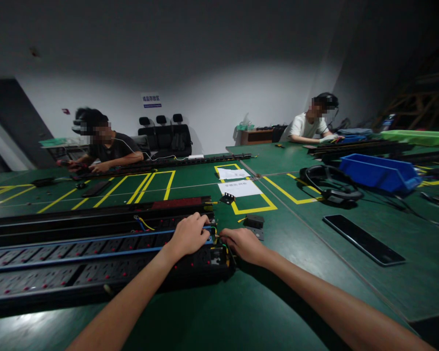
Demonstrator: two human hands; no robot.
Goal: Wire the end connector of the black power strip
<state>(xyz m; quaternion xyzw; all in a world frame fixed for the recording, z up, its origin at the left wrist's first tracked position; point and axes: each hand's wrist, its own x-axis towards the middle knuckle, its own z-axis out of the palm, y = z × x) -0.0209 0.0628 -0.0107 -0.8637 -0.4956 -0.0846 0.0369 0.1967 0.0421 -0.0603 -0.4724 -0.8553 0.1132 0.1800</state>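
Long black power strips [106,268] with rows of sockets and red dots lie side by side on the green table. My left hand [190,235] rests over the right end of one blue-edged strip, its fingers curled round that end. Beyond the end, my right hand [246,244] is closed in a pinch at the thin yellow-green wires [216,235] coming out there; its fingertips are partly hidden. Nearer me, another strip's open end [219,256] shows wiring. Behind my right hand sit a small black block [254,221] and a flat dark plate [258,234].
Papers [239,188] lie inside yellow tape marks. To the right are a phone [364,239], a black headset [331,185] with a cable, and a blue bin [380,173]. Two people [111,146] work across the table, one at left, one at right.
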